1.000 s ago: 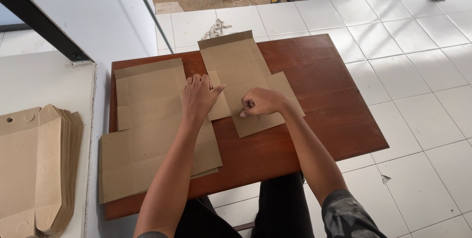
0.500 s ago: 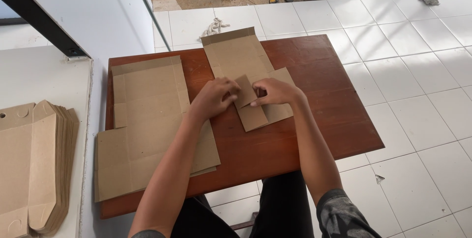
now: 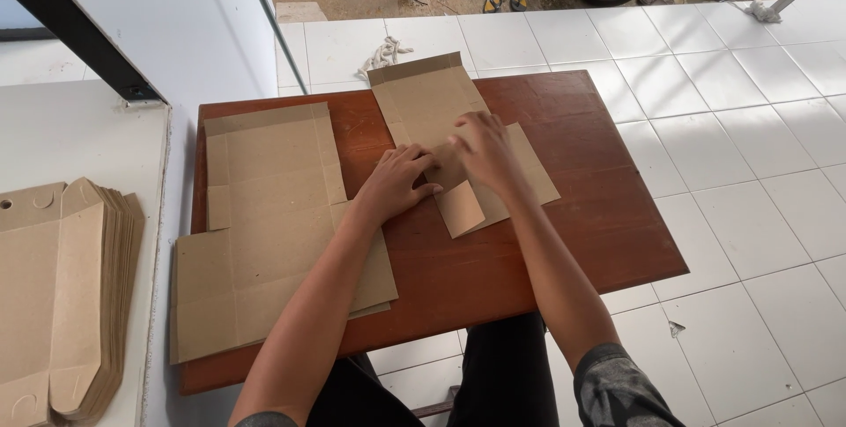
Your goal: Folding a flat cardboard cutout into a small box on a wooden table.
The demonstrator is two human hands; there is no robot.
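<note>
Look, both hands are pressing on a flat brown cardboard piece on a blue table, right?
Not quite: the table is reddish-brown wood, not blue, as the head view shows. The rest holds: the left hand and right hand both press on the flat brown cardboard piece lying on it.

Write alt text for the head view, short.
Both hands, left hand and right hand, press flat on a partly folded cardboard blank on a red-brown wooden table. A stack of unfolded blanks lies left of it.
</note>
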